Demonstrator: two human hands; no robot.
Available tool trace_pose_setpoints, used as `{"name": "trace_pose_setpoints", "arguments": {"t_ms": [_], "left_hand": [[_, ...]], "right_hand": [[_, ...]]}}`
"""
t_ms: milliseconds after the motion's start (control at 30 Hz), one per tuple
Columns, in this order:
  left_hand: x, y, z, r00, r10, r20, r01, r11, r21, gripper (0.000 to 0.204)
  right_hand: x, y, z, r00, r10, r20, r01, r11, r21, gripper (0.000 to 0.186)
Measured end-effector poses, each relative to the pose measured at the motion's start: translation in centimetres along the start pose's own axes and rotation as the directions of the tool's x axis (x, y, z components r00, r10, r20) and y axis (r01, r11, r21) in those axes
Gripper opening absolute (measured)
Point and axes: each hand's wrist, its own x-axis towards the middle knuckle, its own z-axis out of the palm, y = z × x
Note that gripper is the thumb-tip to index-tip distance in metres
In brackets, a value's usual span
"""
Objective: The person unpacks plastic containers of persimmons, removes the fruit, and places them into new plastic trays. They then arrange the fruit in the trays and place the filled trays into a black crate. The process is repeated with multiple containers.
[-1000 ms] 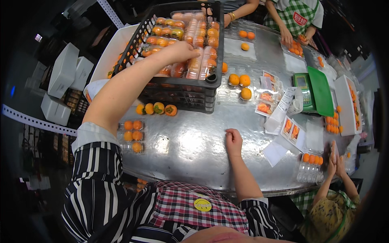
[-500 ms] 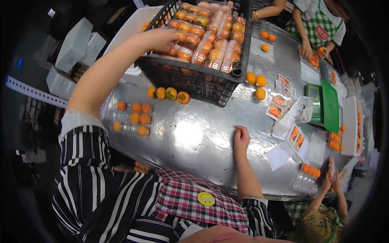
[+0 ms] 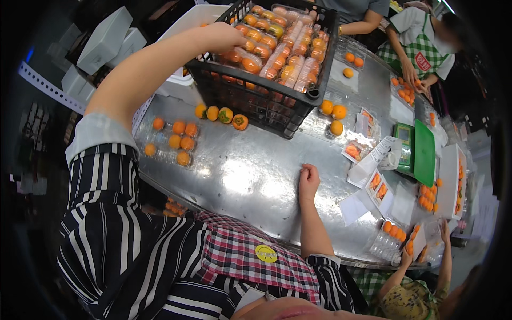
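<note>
My left hand [image 3: 229, 37] reaches over the left side of the black crate [image 3: 256, 101] onto clear packs of orange fruit [image 3: 250, 64]; its fingertips are hidden among them. My right hand [image 3: 309, 178] rests loosely curled on the metal table [image 3: 240, 170], nothing visible in it. Persimmons [image 3: 225, 116] stand in a row before the crate. At the left lies an open plastic tray [image 3: 165, 141] with several orange fruits in its cups. Paper slips and printed cards [image 3: 377, 188] lie to the right of my right hand.
A white tub [image 3: 181, 85] is behind the crate. A green scale [image 3: 405, 144] and white box [image 3: 450, 178] sit at the right. One co-worker [image 3: 364, 21] stands at the back, another [image 3: 413, 53] handles fruit back right, a third [image 3: 405, 290] holds packs lower right.
My left hand has moved left from the middle packs to the crate's left side. My right hand stays on the table. The lower-right co-worker's hands have separated. The view has shifted.
</note>
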Motion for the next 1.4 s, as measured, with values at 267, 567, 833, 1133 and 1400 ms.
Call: {"name": "trace_pose_setpoints", "arguments": {"t_ms": [267,567,833,1133,1400], "left_hand": [[-0.2,-4.0,-19.6,0.975,-0.200,-0.098,0.204,0.979,0.030,0.015],[-0.9,-1.3,0.3,0.973,-0.099,0.211,0.101,0.995,-0.001,0.024],[-0.6,0.0,1.5,0.975,0.092,0.202,-0.036,0.964,-0.265,0.013],[0.3,-4.0,-1.6,0.996,0.071,-0.046,-0.083,0.933,-0.351,0.012],[-0.9,-3.7,-16.2,0.954,0.070,-0.293,-0.129,0.974,-0.188,0.012]], "right_hand": [[0.4,0.7,0.4,1.000,-0.024,-0.012,0.025,0.996,0.080,0.012],[0.3,0.3,0.5,0.995,-0.086,-0.041,0.087,0.996,0.028,0.014],[0.5,1.8,0.2,0.996,-0.068,-0.051,0.069,0.997,0.035,0.013],[0.2,0.7,0.5,0.994,-0.101,-0.043,0.102,0.994,0.024,0.013],[0.2,1.1,0.2,0.991,-0.122,-0.058,0.121,0.992,-0.022,0.013]]}}
